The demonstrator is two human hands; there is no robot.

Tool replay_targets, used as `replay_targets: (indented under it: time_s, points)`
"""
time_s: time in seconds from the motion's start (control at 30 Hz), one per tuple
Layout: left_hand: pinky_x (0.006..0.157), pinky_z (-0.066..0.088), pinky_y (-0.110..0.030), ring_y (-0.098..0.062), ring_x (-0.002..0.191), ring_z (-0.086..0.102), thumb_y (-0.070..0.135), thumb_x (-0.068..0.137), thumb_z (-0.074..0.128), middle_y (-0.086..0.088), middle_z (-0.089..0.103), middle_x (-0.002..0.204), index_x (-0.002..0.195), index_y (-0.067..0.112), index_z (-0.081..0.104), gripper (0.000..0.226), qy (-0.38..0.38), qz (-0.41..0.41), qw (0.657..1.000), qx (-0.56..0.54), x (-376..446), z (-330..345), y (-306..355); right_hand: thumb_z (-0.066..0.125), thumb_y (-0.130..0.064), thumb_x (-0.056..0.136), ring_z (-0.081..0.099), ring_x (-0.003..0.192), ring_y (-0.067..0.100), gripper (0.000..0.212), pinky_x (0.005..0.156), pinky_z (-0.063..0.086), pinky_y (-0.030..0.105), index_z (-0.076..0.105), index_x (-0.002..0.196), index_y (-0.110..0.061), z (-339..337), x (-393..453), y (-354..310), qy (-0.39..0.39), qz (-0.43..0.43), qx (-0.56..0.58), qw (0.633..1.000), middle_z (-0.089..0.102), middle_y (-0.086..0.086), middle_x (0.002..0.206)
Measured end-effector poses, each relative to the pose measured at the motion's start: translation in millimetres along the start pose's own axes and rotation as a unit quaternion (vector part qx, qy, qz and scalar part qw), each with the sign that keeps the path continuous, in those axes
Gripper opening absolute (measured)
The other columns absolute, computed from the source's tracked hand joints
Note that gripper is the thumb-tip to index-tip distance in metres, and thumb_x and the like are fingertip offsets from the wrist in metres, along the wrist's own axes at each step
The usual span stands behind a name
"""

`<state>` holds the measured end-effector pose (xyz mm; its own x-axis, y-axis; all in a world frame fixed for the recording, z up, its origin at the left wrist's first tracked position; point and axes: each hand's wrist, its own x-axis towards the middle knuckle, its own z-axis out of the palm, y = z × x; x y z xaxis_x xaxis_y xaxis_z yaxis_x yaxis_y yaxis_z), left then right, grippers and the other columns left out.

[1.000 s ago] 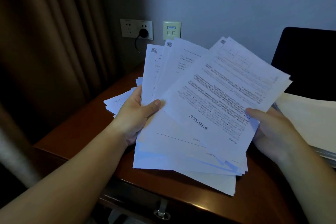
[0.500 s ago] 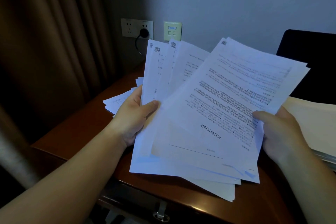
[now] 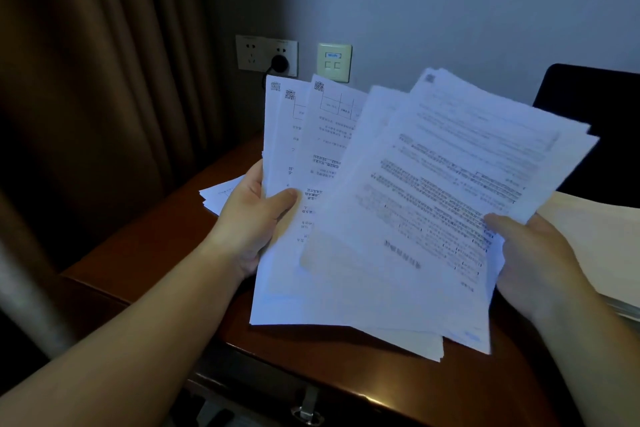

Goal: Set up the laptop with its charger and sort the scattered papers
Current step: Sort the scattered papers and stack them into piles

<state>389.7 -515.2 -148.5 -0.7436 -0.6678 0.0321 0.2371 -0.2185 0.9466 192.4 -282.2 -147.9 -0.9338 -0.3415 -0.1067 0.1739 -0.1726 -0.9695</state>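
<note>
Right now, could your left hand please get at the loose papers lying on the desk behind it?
Probably not yet: the left hand holds the fanned sheets, though the loose papers lie just behind it, unobstructed.

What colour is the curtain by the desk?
Brown, with long folds; the curtain shows in the head view.

Bare strip of the surface (image 3: 145,253) open at left front, between the curtain (image 3: 86,114) and the fanned papers (image 3: 398,218). The fan, held up by left hand (image 3: 249,218) and right hand (image 3: 540,263), blocks the middle. More sheets (image 3: 221,194) lie behind the left hand. Plug (image 3: 280,63) in the wall socket (image 3: 266,55) behind. Cream stack (image 3: 595,239) and dark laptop screen (image 3: 595,114) close the right.
</note>
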Motion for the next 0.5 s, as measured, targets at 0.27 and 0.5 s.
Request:
replay_targets:
  time_s: [0.27, 0.5]
  points:
    - [0.070, 0.064, -0.046, -0.031, 0.098, 0.077, -0.002, 0.104, 0.050, -0.002, 0.077, 0.115, 0.127, 0.035, 0.058, 0.045, -0.022, -0.017, 0.999, -0.016, 0.3, -0.4, -0.3, 0.048, 0.000, 0.103, 0.066, 0.115, 0.020, 0.042, 0.088, 0.055, 0.041, 0.060, 0.135, -0.025, 0.5, 0.1, 2.3, 0.014, -0.044, 0.085, 0.995, 0.069, -0.003, 0.124]
    - [0.075, 0.063, -0.048, -0.031, 0.102, 0.076, -0.005, 0.096, 0.060, -0.002, 0.074, 0.122, 0.139, 0.032, 0.051, 0.058, -0.055, -0.002, 0.998, 0.009, 0.1, -1.9, -2.6, 0.046, -0.002, 0.103, 0.071, 0.106, 0.010, 0.041, 0.091, 0.057, 0.034, 0.060, 0.132, -0.027, 1.1, 3.6, 5.2, -0.102, -0.016, 0.013, 0.995, 0.073, -0.011, 0.119]
